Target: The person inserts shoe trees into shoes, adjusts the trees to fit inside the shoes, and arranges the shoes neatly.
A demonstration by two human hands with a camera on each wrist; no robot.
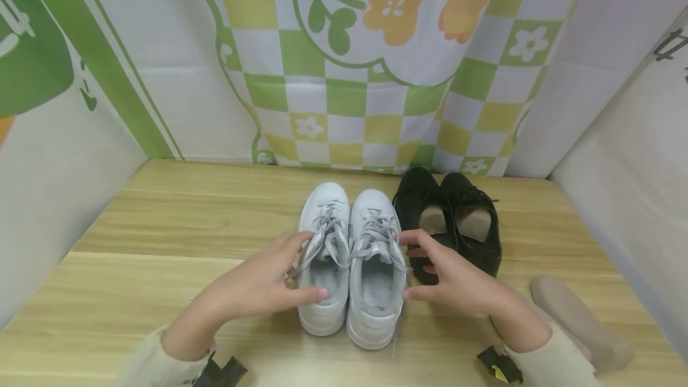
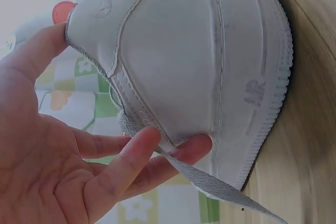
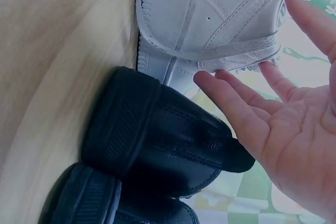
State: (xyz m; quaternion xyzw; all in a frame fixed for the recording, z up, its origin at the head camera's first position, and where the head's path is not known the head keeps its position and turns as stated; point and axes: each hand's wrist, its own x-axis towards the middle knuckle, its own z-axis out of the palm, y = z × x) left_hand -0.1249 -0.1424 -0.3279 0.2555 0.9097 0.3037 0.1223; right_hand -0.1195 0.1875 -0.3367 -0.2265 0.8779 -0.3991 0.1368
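Your left hand [image 1: 258,285] is spread wide around the outer side of the left white shoe [image 1: 329,248], its thumb on the rim near the heel and its fingers farther forward, beside the laces. It has no grip on the shoe; one loose lace [image 2: 210,182] runs past your fingertips. Your right hand [image 1: 457,276] is open too and has hold of nothing, with thumb and fingertips up against the outer side of the right white shoe [image 1: 378,249]; whether they press or only graze it, you can't really tell from here.

The white shoes stand upright, side by side in the middle of the tabletop [image 1: 188,226], toes pointing away from you. Just to their right sits a pair of black shoes [image 1: 458,193], toes away as well, with light-brown padding [image 1: 475,224] showing inside. Your right hand covers part of that pair. Nearer your right sleeve [image 1: 559,357] lie beige shapes [image 1: 580,321], partly hidden by your arm. Behind everything hangs a green, yellow and white checked cloth [image 1: 344,100] with orange flowers.
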